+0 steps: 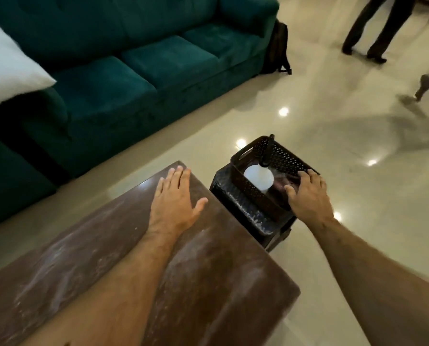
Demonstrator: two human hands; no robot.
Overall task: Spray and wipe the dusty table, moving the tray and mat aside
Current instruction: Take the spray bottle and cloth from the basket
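A brown table (208, 270) streaked with pale dust fills the lower left. My left hand (174, 198) rests flat on its far corner, fingers straight and spread. Beside that corner, a dark perforated basket (281, 151) sits on a low black stool (236, 201). In the basket lies a white spray bottle (258, 177) with a black trigger head, next to a dark reddish cloth (287, 181). My right hand (308, 193) grips the basket's near right rim, thumb inside and fingers over the edge. I see no tray or mat.
A teal sofa (133, 66) with a white pillow (6, 66) runs along the back left. A dark bag (279, 48) leans at its end. A person's legs (375, 26) stand on the glossy cream floor (333, 121) at the top right, and a blurred shoe (427, 84) shows near the right edge.
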